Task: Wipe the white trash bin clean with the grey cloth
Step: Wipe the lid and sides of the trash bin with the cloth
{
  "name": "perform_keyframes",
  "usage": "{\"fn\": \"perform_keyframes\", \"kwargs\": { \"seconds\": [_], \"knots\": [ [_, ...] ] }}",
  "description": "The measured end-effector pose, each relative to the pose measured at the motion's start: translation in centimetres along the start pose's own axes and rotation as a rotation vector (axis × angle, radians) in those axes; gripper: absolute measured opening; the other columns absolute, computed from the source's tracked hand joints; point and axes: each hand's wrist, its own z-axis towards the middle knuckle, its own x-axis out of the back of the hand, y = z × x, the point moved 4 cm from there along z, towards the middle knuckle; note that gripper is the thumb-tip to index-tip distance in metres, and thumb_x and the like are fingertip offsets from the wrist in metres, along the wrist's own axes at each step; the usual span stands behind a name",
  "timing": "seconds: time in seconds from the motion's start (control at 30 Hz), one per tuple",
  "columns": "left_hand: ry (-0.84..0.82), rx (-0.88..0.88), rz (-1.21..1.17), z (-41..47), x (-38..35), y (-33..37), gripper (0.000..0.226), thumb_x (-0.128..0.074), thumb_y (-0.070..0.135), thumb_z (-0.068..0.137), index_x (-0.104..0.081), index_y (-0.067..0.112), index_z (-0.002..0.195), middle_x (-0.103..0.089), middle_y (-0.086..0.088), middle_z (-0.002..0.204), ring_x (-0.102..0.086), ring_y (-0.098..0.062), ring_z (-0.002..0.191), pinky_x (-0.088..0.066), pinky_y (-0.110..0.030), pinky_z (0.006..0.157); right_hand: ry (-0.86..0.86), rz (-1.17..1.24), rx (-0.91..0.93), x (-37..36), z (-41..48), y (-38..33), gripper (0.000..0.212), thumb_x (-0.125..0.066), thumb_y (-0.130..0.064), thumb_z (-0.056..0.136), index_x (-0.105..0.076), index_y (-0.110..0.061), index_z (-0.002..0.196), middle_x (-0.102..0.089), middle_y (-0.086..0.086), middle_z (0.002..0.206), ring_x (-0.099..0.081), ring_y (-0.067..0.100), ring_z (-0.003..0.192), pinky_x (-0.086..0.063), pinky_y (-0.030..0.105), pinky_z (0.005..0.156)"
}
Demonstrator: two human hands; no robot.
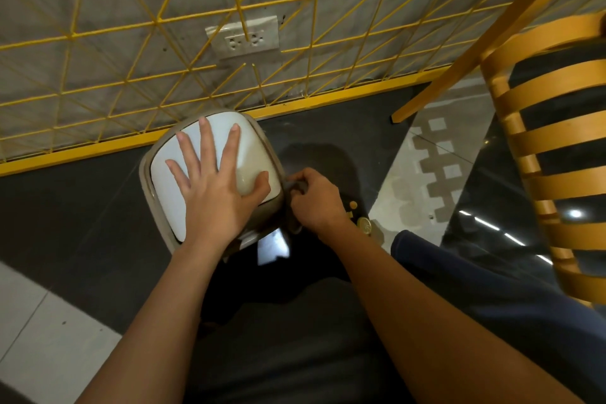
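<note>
Left hand (214, 193) atop white trash bin (257, 147), right hand (316, 198) beside; dark floor (82, 207).

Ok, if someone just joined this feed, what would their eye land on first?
The left hand, spread flat on top of the white bin at centre. Just right of it, the right hand grips the grey cloth at the bin's edge. A yellow grid covers the wall behind, with a wooden chair at far right.
</note>
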Motion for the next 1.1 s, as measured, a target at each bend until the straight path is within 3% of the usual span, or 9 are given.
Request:
{"fn": "perform_keyframes", "kwargs": {
  "seconds": [0.07, 0.17, 0.3, 0.47, 0.73, 0.9, 1.03, 1.1],
  "knots": [
    [-0.007, -0.028, 0.0, -0.2, 0.0, -0.1, 0.075, -0.059, 0.041, 0.084, -0.021, 0.026, 0.146, 0.004, -0.008, 0.157, 0.015, -0.037, 0.141, 0.007, -0.056, 0.111, 0.003, 0.0, -0.016, 0.0, 0.0, 0.2, 0.022, -0.048, -0.007, 0.09, -0.058, -0.013, 0.109, -0.058, 0.006, 0.104, -0.058, 0.013, 0.075, -0.046, 0.011, 0.056],
    [-0.009, -0.037, -0.01, -0.1, -0.1, -0.2, 0.074, -0.059, 0.043, 0.084, -0.022, 0.027, 0.146, 0.005, -0.007, 0.157, 0.015, -0.037, 0.141, 0.007, -0.056, 0.111, 0.026, -0.003, -0.008, 0.4, 0.9, -0.9, 0.027, -0.051, -0.006, 0.087, -0.056, -0.012, 0.113, -0.06, 0.01, 0.118, -0.059, 0.022, 0.102, -0.044, 0.018, 0.076],
    [-0.012, -0.038, -0.019, 0.0, -0.1, -0.2, 0.074, -0.056, 0.045, 0.083, -0.022, 0.027, 0.146, 0.004, -0.007, 0.157, 0.015, -0.037, 0.141, 0.007, -0.057, 0.111, 0.003, 0.024, 0.021, 0.4, 2.0, -2.4, 0.029, -0.05, -0.008, 0.088, -0.05, -0.013, 0.117, -0.058, 0.013, 0.118, -0.058, 0.02, 0.077, -0.046, 0.019, 0.056],
    [0.004, -0.041, 0.023, 0.2, -0.1, -0.2, 0.076, -0.062, 0.039, 0.082, -0.022, 0.026, 0.146, 0.002, -0.01, 0.157, 0.013, -0.041, 0.141, 0.006, -0.06, 0.109, -0.051, -0.035, -0.008, 0.6, 0.8, -0.3, 0.027, -0.052, -0.009, 0.089, -0.049, -0.011, 0.116, -0.057, 0.011, 0.118, -0.05, 0.015, 0.089, -0.042, 0.019, 0.068],
    [0.001, -0.044, 0.049, 0.3, -0.1, -0.3, 0.077, -0.062, 0.039, 0.081, -0.023, 0.026, 0.146, 0.001, -0.01, 0.157, 0.01, -0.043, 0.141, 0.004, -0.063, 0.108, 0.015, 0.012, 0.08, 0.2, 2.3, -3.0, 0.039, -0.054, -0.007, 0.088, -0.041, -0.013, 0.125, -0.055, 0.015, 0.122, -0.059, 0.028, 0.101, -0.047, 0.031, 0.081],
    [0.018, -0.051, 0.053, 0.2, -0.2, -0.3, 0.075, -0.051, 0.047, 0.078, -0.027, 0.023, 0.145, -0.006, -0.014, 0.156, 0.004, -0.046, 0.14, 0.0, -0.066, 0.106, 0.089, 0.108, 0.179, 0.1, 0.3, -1.4, 0.032, -0.056, -0.009, 0.089, -0.046, -0.015, 0.119, -0.053, -0.003, 0.099, -0.05, 0.001, 0.07, -0.042, 0.001, 0.055],
    [0.017, -0.058, 0.056, 0.2, -0.3, -0.2, 0.076, -0.047, 0.048, 0.076, -0.026, 0.023, 0.145, -0.005, -0.013, 0.157, 0.006, -0.044, 0.141, 0.001, -0.065, 0.107, 0.135, 0.113, 0.139, -0.1, 0.6, -1.0, 0.031, -0.055, -0.009, 0.089, -0.045, -0.014, 0.119, -0.06, 0.007, 0.108, -0.059, 0.013, 0.088, -0.048, 0.019, 0.072],
    [0.02, -0.053, 0.052, 0.1, -0.2, -0.3, 0.076, -0.046, 0.049, 0.076, -0.026, 0.024, 0.145, -0.004, -0.011, 0.157, 0.007, -0.043, 0.141, 0.003, -0.064, 0.107, 0.125, 0.129, 0.133, -0.1, 0.9, -1.6, 0.033, -0.054, -0.009, 0.09, -0.044, -0.015, 0.12, -0.06, 0.007, 0.108, -0.058, 0.011, 0.085, -0.048, 0.017, 0.072]
  ]
}}
